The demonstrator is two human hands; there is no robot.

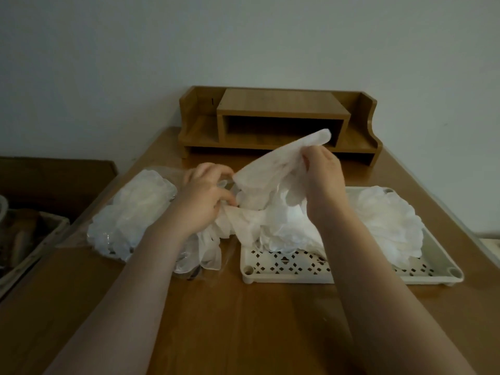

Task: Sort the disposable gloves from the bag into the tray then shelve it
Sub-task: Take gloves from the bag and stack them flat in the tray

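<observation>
Plain wall behind, wooden bench (243,320) below. From the head view I see my right hand (323,171) pinching a glove (273,163) above the tray (433,272), left hand (205,196) pinching gloves by the bag (130,212). Clinging film may drag extras onto the bench.

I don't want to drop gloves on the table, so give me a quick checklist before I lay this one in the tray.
1. Right hand pinches the lifted glove: ok.
2. Left hand grips the gloves below, at the bag mouth: ok.
3. Lifted glove free of the bunch beneath: cannot tell.
4. Tray within reach, flat on the table: ok.
5. Bare tray floor left at the front: ok.
6. Shelf opening empty for the tray: ok.
</observation>
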